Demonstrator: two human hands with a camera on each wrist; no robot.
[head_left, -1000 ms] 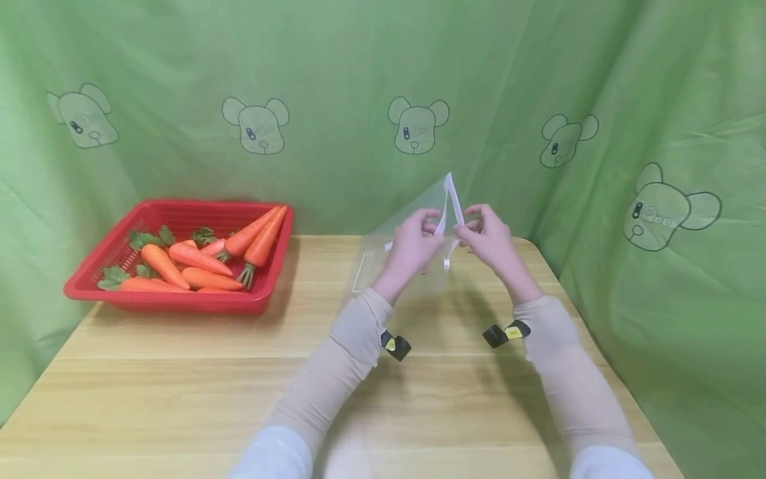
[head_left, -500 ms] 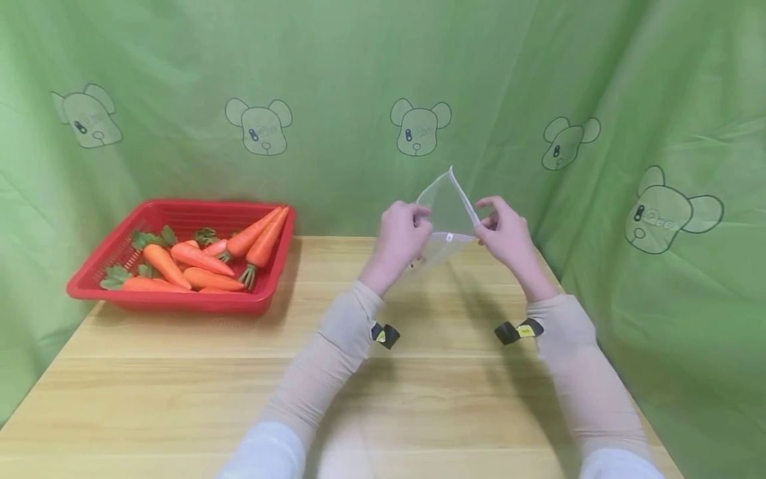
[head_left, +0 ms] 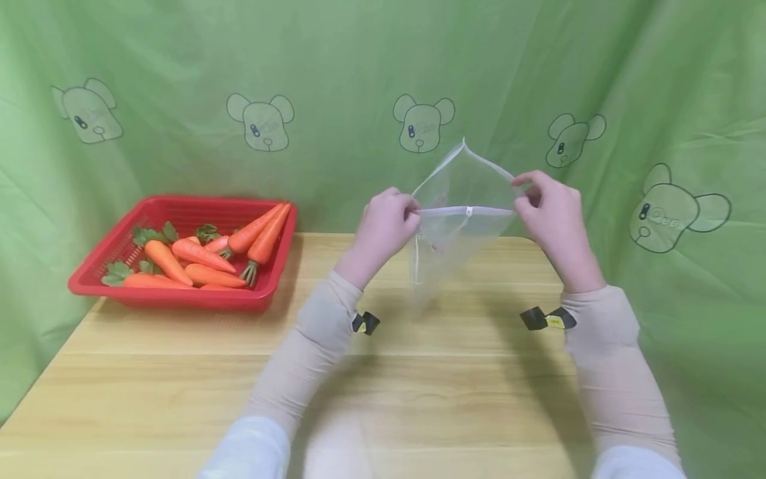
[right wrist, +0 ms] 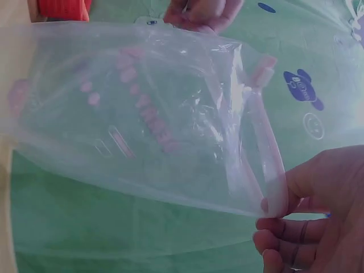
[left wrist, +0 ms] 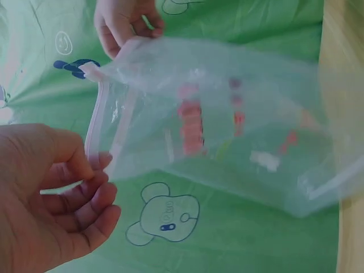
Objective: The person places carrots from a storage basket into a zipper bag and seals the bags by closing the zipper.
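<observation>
Between my hands hangs a clear zipper bag (head_left: 457, 239), its mouth spread into a wide gap. My left hand (head_left: 385, 223) pinches the left corner of the mouth between thumb and fingers. At the opposite corner, my right hand (head_left: 556, 216) pinches the rim the same way. A small white slider (head_left: 469, 211) sits on the near rim. Pink and red print shows on the bag (left wrist: 227, 114) in the left wrist view, partly blurred. In the right wrist view, thumb and forefinger of the right hand (right wrist: 318, 210) grip the pale zip strip.
A red plastic basket (head_left: 179, 301) holding several carrots (head_left: 200, 255) with green tops stands at the left of the wooden table (head_left: 455, 399). Green curtain (head_left: 341, 80) with bear-head drawings hangs behind and to the right.
Both hands have moved apart, the right one to the right and up, the left one leftward. The bag's mouth has widened from a narrow slit and turned toward me.
</observation>
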